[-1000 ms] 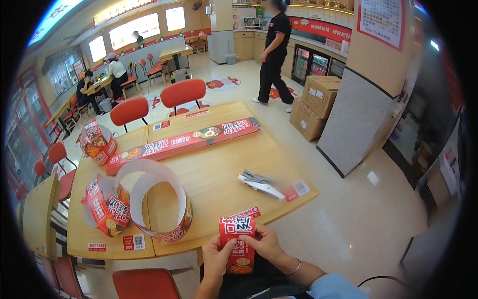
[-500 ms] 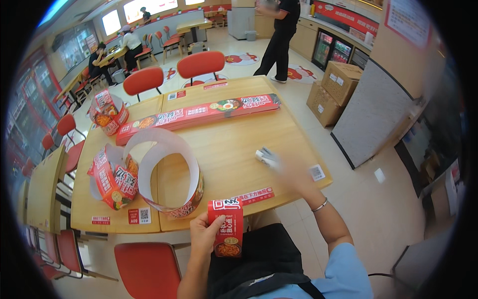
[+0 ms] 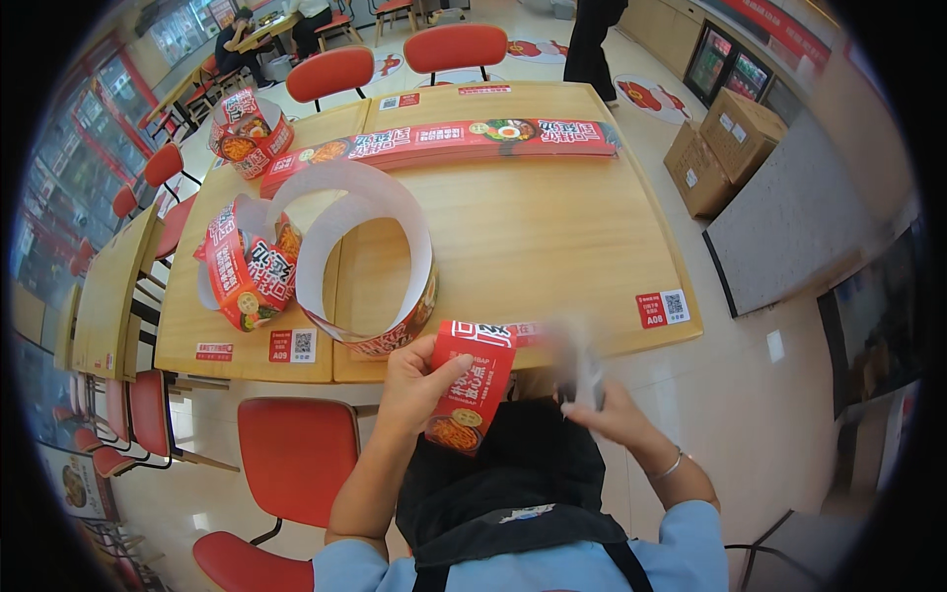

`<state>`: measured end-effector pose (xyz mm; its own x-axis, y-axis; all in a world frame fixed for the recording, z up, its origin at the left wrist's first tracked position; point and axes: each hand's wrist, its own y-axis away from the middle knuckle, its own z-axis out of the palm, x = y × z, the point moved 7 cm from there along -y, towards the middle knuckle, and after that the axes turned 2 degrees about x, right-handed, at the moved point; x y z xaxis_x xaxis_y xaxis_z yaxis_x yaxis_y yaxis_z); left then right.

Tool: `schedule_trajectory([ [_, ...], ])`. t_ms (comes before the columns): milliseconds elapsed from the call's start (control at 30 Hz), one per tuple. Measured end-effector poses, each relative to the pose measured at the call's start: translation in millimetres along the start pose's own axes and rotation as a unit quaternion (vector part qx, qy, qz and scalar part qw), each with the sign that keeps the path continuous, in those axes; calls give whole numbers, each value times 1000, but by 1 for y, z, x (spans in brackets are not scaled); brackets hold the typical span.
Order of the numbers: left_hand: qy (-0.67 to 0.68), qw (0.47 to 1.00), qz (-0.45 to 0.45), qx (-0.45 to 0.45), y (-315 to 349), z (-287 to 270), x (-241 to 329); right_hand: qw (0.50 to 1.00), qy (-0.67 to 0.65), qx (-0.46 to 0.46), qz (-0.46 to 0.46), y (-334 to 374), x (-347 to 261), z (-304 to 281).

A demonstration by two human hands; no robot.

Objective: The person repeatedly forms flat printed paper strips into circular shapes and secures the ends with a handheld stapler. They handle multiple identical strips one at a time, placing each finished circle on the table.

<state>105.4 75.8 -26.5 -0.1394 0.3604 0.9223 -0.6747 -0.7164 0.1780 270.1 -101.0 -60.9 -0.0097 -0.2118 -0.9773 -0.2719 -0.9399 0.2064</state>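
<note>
My left hand (image 3: 419, 383) grips a red printed paper strip (image 3: 473, 395) between thumb and fingers, above my lap at the table's near edge. My right hand (image 3: 614, 414) is closed around a small white and dark stapler (image 3: 584, 383), smeared by motion, just right of the strip. On the table beyond my left hand stands a large paper loop (image 3: 417, 242), white inside and printed red outside. To its left are bunched red paper loops (image 3: 247, 266); more rolled paper loops (image 3: 252, 138) stand at the far left corner. A stack of long flat red strips (image 3: 444, 146) lies across the back.
The wooden table (image 3: 552, 237) has printed stickers (image 3: 663, 308) near its edges. Red chairs (image 3: 299, 459) stand at the near left and behind it. Cardboard boxes (image 3: 725, 153) and a grey partition (image 3: 789, 227) are on the right. A person in black trousers (image 3: 592, 44) stands beyond.
My right hand has picked the stapler up off the table and brought it back toward the strip. The left hand still holds the strip, now tilted more. The view has tipped downward.
</note>
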Motion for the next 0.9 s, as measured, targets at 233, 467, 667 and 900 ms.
schedule_trajectory([
  [233, -49, 999, 21, 2, 6, 2, 7, 945, 270, 57, -178, 13, -15, 16],
  [467, -153, 987, 43, -8, 16, 0, 11, 882, 406, 65, -231, 11, -21, 20],
  [667, -202, 977, 59, -16, 16, -4, 11, 858, 444, 63, -250, 10, -24, 23],
  [900, -225, 972, 70, -29, 15, -8, 13, 858, 451, 55, -241, 9, -24, 25],
])
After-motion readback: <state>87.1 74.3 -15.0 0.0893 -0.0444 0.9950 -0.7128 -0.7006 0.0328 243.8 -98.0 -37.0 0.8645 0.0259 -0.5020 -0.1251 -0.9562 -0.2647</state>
